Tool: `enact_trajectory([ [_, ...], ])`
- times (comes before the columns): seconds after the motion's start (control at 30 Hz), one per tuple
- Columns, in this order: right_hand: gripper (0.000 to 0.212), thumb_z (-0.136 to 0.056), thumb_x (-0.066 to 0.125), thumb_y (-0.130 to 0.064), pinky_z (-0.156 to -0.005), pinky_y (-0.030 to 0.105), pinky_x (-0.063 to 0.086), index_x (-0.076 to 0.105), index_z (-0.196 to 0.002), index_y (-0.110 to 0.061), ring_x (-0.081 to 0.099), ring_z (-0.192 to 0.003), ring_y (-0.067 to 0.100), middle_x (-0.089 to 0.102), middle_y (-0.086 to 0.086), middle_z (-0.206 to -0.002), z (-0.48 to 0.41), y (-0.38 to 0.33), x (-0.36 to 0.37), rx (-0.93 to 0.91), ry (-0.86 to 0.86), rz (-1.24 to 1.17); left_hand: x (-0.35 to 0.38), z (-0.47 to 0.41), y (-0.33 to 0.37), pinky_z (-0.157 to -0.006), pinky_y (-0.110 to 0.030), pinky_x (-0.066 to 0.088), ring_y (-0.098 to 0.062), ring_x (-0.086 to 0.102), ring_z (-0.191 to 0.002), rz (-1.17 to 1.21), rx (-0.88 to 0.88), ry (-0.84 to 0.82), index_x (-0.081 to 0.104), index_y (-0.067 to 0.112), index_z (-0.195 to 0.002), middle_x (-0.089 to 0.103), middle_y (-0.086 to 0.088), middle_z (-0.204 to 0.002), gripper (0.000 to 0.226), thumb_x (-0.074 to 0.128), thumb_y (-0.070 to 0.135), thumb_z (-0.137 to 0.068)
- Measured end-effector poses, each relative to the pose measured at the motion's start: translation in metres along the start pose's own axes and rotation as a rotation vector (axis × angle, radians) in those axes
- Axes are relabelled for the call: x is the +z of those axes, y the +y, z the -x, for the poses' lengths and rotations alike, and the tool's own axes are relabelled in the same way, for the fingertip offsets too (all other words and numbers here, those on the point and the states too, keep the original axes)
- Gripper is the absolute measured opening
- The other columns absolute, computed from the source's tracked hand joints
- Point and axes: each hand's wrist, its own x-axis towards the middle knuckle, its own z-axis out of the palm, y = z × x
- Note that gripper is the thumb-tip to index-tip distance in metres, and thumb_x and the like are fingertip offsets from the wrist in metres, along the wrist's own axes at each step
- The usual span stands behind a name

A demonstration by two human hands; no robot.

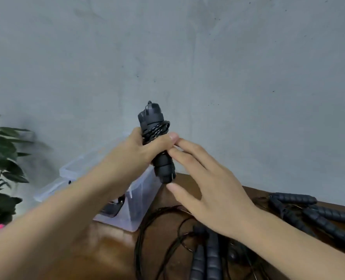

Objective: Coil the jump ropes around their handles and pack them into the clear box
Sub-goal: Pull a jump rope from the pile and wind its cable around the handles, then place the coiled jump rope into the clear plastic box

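A jump rope [154, 126], its cord wound around the paired black handles, is held upright in the air above the near edge of the clear box [139, 199]. The left hand [147, 146] grips the bundle around its middle. The right hand [212, 190] is open, fingers straight, with its fingertips at the bundle and its thumb just below the handles' lower end. The winding on this rope looks finished or nearly so; it is not yet in the box. The box stands on the left of the tabletop [111, 245], and a dark shape shows through its wall, though whether that is a packed rope cannot be told. Loose ropes [206, 257] lie uncoiled on the near side, and more handles [309, 211] lie to the right, so most of the coiling and packing appears to be ahead. A leafy plant [3, 168] stands at far left.
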Motion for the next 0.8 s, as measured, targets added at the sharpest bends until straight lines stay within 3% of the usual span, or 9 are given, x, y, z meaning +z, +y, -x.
enact_trajectory([
  [0.13,0.055,-0.108,0.059,-0.045,-0.115,0.016,0.036,0.041,-0.161,-0.042,0.037,-0.146,-0.01,0.03,-0.033,-0.162,-0.046,0.013,0.018,0.055,-0.104,-0.166,-0.056,-0.036,0.001,-0.101,-0.047,0.058,-0.018,0.076,-0.101,-0.184,0.001,0.065,0.07,0.031,-0.119,0.08,0.006,-0.106,0.045,0.079,0.06,-0.086],
  [0.2,0.047,-0.109,0.059,-0.041,-0.111,0.008,0.033,0.05,-0.155,-0.038,0.044,-0.138,-0.01,0.045,-0.029,-0.151,-0.065,0.023,0.032,0.081,-0.115,-0.212,-0.078,-0.053,-0.005,-0.098,-0.03,0.053,-0.01,0.073,-0.106,-0.262,-0.015,0.058,0.07,0.035,-0.124,0.077,0.012,-0.112,0.048,0.084,0.057,-0.083],
  [0.23,0.043,-0.109,0.058,-0.039,-0.108,0.005,0.032,0.054,-0.152,-0.036,0.047,-0.133,-0.01,0.05,-0.028,-0.145,-0.075,0.028,0.041,0.091,-0.128,-0.218,-0.09,-0.061,-0.011,-0.09,-0.021,0.049,-0.005,0.07,-0.106,-0.34,-0.019,0.055,0.069,0.038,-0.124,0.075,0.015,-0.113,0.047,0.085,0.055,-0.083],
  [0.3,0.034,-0.109,0.058,-0.035,-0.1,0.002,0.033,0.062,-0.143,-0.032,0.053,-0.125,-0.007,0.06,-0.023,-0.136,-0.09,0.039,0.056,0.138,-0.162,-0.205,-0.107,-0.077,-0.023,-0.074,-0.016,0.042,0.002,0.064,-0.097,-0.566,-0.007,0.034,0.067,0.04,-0.115,0.071,0.017,-0.105,0.041,0.087,0.053,-0.081],
  [0.37,0.025,-0.109,0.06,-0.032,-0.092,0.001,0.036,0.07,-0.131,-0.027,0.06,-0.116,-0.004,0.07,-0.018,-0.124,-0.106,0.048,0.073,0.225,-0.182,-0.236,-0.117,-0.091,-0.037,-0.065,-0.019,0.04,0.001,0.06,-0.084,-0.818,0.025,-0.025,0.063,0.037,-0.107,0.068,0.015,-0.095,0.041,0.089,0.053,-0.079],
  [0.47,0.027,-0.103,0.067,-0.035,-0.094,0.017,0.048,0.072,-0.127,-0.025,0.067,-0.112,0.007,0.074,-0.012,-0.115,-0.137,0.061,0.093,0.368,-0.272,-0.241,-0.123,-0.112,-0.065,-0.07,-0.028,0.047,-0.012,0.063,-0.086,-1.099,0.084,-0.164,0.063,0.026,-0.126,0.069,0.008,-0.099,0.058,0.09,0.047,-0.079],
  [0.53,0.045,-0.098,0.073,-0.044,-0.099,0.032,0.052,0.066,-0.138,-0.025,0.066,-0.118,0.017,0.072,-0.005,-0.124,-0.161,0.066,0.103,0.405,-0.46,-0.121,-0.124,-0.122,-0.079,-0.081,-0.033,0.052,-0.018,0.063,-0.096,-1.216,0.124,-0.243,0.058,0.026,-0.135,0.068,0.006,-0.109,0.065,0.089,0.039,-0.079],
  [0.67,0.085,-0.087,0.078,-0.065,-0.103,0.035,0.052,0.055,-0.153,-0.016,0.062,-0.128,0.025,0.064,0.003,-0.145,-0.198,0.067,0.124,0.377,-0.788,0.088,-0.134,-0.134,-0.095,-0.095,-0.039,0.052,-0.019,0.06,-0.113,-1.361,0.186,-0.366,0.048,0.031,-0.144,0.061,0.007,-0.126,0.068,0.082,0.026,-0.085],
  [0.8,0.07,-0.08,0.084,-0.066,-0.082,0.036,0.056,0.073,-0.122,-0.012,0.071,-0.098,0.024,0.075,0.002,-0.108,-0.216,0.064,0.154,0.29,-0.95,0.204,-0.147,-0.142,-0.101,-0.091,-0.04,0.054,-0.019,0.062,-0.113,-1.464,0.234,-0.468,0.047,0.037,-0.144,0.059,0.01,-0.131,0.068,0.075,0.018,-0.086],
])
